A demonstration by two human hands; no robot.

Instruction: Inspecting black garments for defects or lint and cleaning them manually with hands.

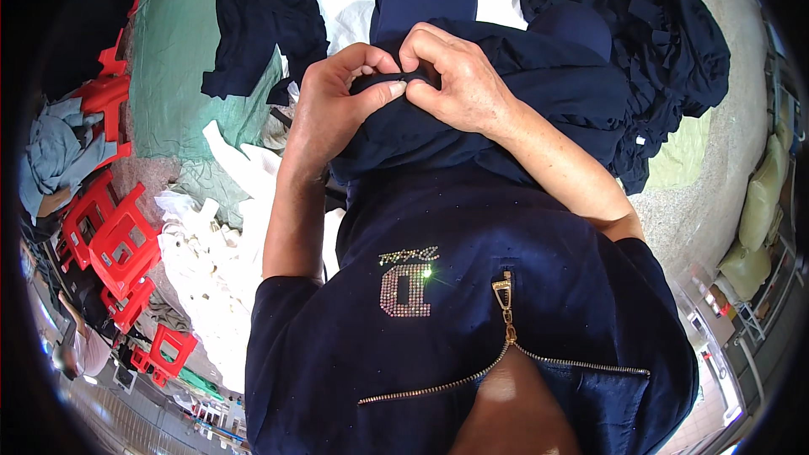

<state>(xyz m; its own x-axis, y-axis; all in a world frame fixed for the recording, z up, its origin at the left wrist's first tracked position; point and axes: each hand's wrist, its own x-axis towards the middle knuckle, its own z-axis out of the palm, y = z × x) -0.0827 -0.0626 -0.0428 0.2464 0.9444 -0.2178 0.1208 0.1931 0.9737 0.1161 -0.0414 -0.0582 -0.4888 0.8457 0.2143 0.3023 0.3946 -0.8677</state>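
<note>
Navy everywhere, honestly: navy top (320,371) across the whole 6 o'clock side, big pile of dark garments (666,59) sprawled at 2, dark cloth (539,109) bunched over the lap around 1. Pretty easy to tug the wrong layer or drag extra folds along, thanks to near-matching colours and overlapping edges. Green sheet (173,76) out at 10 o'clock, white cloth heap (202,270) at 8, so maybe watch for dark lint on the white.

Left hand (337,93) at 11, right hand (459,76) just past 12, both in a tight pinch, fingertips nearly meeting. Caught between them, right near 12: a narrow dark band (375,78), probably part of the lap cloth, but hard to be sure with black on black. Could slip or twist out from one loose pinch. Could also get stretched, or pop a seam, from uneven pulling.

Now the writing: sparkly stone motif (404,291) on the chest at 6 o'clock, chunky block-letter shape under a slanted gold script line. Possible snag risk against loose cloth, too. Smallest of all: white label-like scrap (640,141) on the dark stuff, between 2 and 3, way too tiny to read.
</note>
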